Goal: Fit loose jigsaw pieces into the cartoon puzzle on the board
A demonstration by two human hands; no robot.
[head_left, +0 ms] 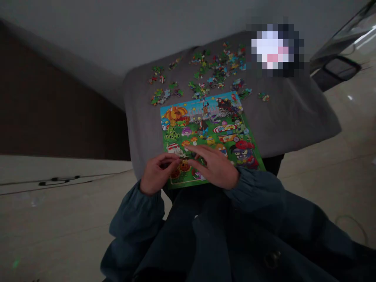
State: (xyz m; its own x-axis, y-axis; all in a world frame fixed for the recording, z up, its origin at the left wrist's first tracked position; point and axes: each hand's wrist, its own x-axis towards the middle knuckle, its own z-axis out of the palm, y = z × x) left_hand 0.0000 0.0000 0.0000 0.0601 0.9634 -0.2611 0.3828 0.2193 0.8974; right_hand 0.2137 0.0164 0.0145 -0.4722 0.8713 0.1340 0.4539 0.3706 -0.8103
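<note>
A jigsaw puzzle board with a colourful cartoon garden picture lies at the near edge of the grey cloth-covered table. My left hand is over the board's lower left corner, thumb and forefinger pinched together. Whatever sits between those fingertips is too small and dim to make out. Across from it, my right hand rests over the lower middle of the board, its fingers stretched out and apart from the thumb. Both hands cover part of the picture's lower rows.
Loose puzzle pieces are scattered beyond the board, with smaller clusters to the far left. A blurred-out object stands at the back right. The grey cloth drapes over the table. A pale wall rises behind it.
</note>
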